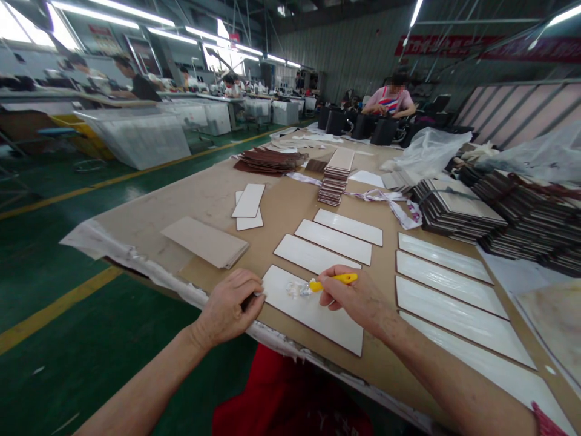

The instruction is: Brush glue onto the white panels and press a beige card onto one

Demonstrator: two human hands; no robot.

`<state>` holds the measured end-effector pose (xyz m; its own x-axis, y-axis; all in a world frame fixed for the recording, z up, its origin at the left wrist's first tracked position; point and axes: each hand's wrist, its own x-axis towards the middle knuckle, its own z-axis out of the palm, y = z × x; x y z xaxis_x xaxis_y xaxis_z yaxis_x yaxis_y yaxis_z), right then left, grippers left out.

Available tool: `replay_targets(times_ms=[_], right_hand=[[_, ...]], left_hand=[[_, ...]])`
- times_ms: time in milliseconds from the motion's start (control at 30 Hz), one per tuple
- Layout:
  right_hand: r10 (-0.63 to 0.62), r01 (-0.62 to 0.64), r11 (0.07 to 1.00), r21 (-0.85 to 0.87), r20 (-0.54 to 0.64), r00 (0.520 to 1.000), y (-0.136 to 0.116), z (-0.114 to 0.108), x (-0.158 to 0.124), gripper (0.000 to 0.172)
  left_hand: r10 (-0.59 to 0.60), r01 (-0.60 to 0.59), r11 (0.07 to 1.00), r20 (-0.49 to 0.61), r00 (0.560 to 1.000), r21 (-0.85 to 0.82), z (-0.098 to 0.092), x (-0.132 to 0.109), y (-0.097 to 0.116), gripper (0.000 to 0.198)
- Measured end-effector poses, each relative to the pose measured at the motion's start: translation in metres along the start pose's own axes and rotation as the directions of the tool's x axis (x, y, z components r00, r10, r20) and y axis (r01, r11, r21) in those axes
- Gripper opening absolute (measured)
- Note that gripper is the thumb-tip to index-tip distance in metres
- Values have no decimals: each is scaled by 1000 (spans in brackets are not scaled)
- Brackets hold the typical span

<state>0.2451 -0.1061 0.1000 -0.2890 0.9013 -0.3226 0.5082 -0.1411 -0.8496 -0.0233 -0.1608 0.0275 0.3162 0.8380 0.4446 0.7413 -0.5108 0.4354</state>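
My right hand (358,298) is closed round a yellow-handled brush (333,280) whose glue-wet bristles touch the near white rectangular panel (313,312) on the brown work table (213,200). My left hand (229,309) is curled, its fingertips pressing the panel's left end at the table's near edge. Beyond it lie three more white panels (336,241) side by side. To the right, a second row of glossy white panels (447,281) lies in line.
A beige stack of sheets (206,242) and two loose white cards (249,203) lie to the left. Stacks of brown-edged panels (334,175) and dark piles (521,218) stand further back and right, with plastic bags (431,151). A person in pink sits at the far end (390,100).
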Motion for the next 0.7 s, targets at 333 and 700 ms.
replay_targets(times_ms=[333, 700], right_hand=[[72, -71, 997, 31, -39, 997, 29, -42, -38, 26], [146, -141, 989, 54, -109, 983, 56, -77, -75, 30]], left_hand=[[5, -5, 1000, 1, 1000, 18, 0, -1, 0, 4], [48, -47, 997, -11, 999, 57, -2, -1, 0, 3]])
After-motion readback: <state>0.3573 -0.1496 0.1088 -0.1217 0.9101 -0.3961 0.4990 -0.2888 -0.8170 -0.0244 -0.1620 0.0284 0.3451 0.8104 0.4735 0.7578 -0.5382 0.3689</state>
